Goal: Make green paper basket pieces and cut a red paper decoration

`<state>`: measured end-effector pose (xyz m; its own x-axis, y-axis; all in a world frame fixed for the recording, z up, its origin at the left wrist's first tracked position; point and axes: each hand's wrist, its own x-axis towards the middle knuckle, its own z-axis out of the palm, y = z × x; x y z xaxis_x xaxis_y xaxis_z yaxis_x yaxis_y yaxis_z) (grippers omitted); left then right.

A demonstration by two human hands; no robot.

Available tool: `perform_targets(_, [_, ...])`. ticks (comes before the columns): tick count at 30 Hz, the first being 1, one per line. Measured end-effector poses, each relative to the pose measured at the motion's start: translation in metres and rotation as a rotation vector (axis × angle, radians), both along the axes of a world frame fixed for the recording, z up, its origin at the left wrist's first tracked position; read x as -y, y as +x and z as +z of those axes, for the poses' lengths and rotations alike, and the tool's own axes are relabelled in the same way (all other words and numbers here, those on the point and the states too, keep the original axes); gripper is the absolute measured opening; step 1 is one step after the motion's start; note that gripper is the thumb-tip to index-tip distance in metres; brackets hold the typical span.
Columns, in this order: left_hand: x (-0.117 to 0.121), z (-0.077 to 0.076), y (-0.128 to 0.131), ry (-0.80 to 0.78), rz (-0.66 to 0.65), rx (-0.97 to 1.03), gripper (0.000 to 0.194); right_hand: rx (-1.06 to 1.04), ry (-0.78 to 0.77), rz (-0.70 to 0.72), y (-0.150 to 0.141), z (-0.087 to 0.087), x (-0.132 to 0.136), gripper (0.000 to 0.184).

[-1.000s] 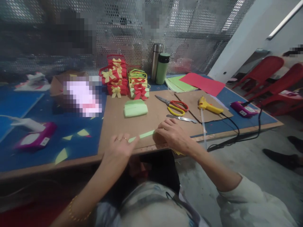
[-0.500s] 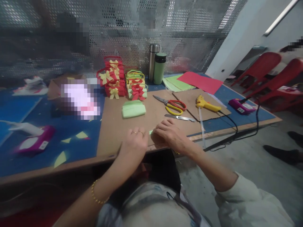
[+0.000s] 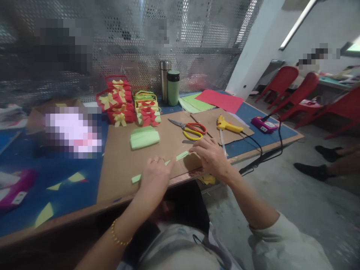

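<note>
A long, narrow strip of light green paper (image 3: 161, 165) is lying flat on the brown cardboard sheet (image 3: 120, 165) near the table's front edge, running on a slant from lower left to upper right. The left hand (image 3: 155, 175) is resting on top of the strip's middle, fingers curled and held together, pressing the paper down; one end is poking out to the left of the knuckles. The right hand (image 3: 211, 156) is sitting at the strip's upper right end, fingertips bunched and bearing down on or just beside that end; whether they are pinching it or only pressing, I cannot tell.

Just beyond the strip, a folded wad of pale green paper (image 3: 144, 137) is lying on the same cardboard. To the right of it, scissors with red and yellow handles (image 3: 189, 129) are lying blades closed, and further right a yellow glue gun (image 3: 228, 125) is resting on a second brown board (image 3: 208, 120), its black cord (image 3: 260, 148) trailing off the table edge toward a purple box-shaped device (image 3: 264, 125).

At the back, a stack of small red and green paper baskets with bows (image 3: 128, 103) is standing near a steel flask (image 3: 164, 80) and a green flask (image 3: 173, 87), the two flasks touching side by side. Loose sheets of red and light green paper (image 3: 210, 101) are lying behind the boards. Yellow paper scraps (image 3: 66, 180) are scattered on the blue table covering (image 3: 56, 168) to the left. Red plastic chairs (image 3: 298, 95) are standing well apart on the right.
</note>
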<state>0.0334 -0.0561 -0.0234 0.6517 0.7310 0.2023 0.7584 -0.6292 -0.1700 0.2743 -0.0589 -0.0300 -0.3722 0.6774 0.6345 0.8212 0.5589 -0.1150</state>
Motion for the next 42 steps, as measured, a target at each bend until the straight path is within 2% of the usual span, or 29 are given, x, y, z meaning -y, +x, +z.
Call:
perform_targets(4, [0.0,0.002,0.002,-0.01,0.017,-0.062,0.05,0.062,-0.04,0.005,-0.008,-0.008,-0.004,0.032])
perform_targets(8, [0.0,0.005,0.002,0.021,0.018,-0.109,0.049,0.108,-0.109,0.014,-0.01,-0.01,-0.008,0.023])
perform_targets(13, [0.0,0.008,0.003,0.049,0.018,-0.158,0.049,0.144,-0.117,-0.015,-0.011,-0.013,-0.01,0.024])
perform_targets(21, [0.001,0.02,0.012,-0.091,0.054,-0.185,0.047,0.037,-0.033,0.003,-0.007,-0.006,-0.01,0.031])
perform_targets(24, [0.0,0.023,0.015,-0.113,0.051,-0.173,0.043,0.082,-0.074,0.006,-0.01,-0.007,-0.011,0.028])
perform_targets(28, [-0.001,0.021,0.015,-0.108,0.039,-0.153,0.045,0.106,-0.122,-0.015,-0.012,-0.012,-0.012,0.026])
perform_targets(34, [0.0,0.014,0.013,-0.086,0.04,-0.146,0.045,0.107,-0.077,0.049,-0.018,-0.013,-0.012,0.025])
perform_targets(39, [0.0,0.01,0.012,-0.067,0.046,-0.132,0.037,0.111,-0.028,0.073,-0.03,-0.013,-0.011,0.022])
perform_targets(42, [0.002,0.008,0.012,-0.045,0.045,-0.104,0.032,0.149,-0.047,0.099,-0.035,-0.013,-0.011,0.012])
